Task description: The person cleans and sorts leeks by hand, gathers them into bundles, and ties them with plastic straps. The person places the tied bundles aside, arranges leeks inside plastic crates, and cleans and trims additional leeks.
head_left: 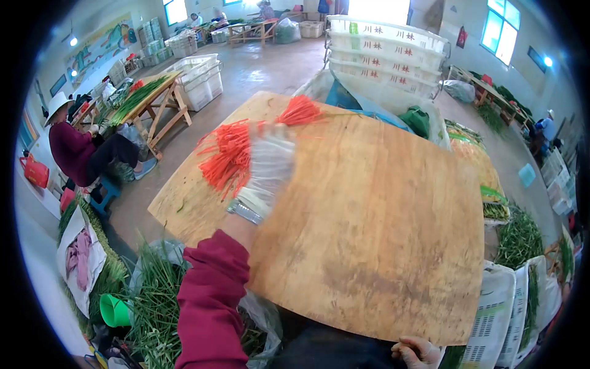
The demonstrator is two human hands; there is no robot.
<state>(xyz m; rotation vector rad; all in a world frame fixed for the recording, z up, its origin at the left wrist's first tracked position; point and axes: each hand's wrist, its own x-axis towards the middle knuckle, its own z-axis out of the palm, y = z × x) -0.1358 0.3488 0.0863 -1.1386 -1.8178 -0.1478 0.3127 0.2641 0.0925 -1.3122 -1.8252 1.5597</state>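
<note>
My left hand [270, 163], in a whitish glove with a shiny band at the wrist, reaches over the wooden board [369, 227] to its far left part. It is at the right side of a pile of red-orange ties [228, 154]; its fingers are blurred, and whether they hold any ties cannot be made out. Just beyond the fingers lies another bundle of red-orange ties [299, 111]. My right hand [418, 352] is at the board's near right edge, its fingers curled together by the edge; what they hold, if anything, is hidden.
Stacked white crates [386, 58] stand beyond the board. Cut green stalks fill a bag [157, 307] at the lower left; white crates [490, 313] stand at the lower right. A seated person [77, 138] works at a table [144, 101] on the left.
</note>
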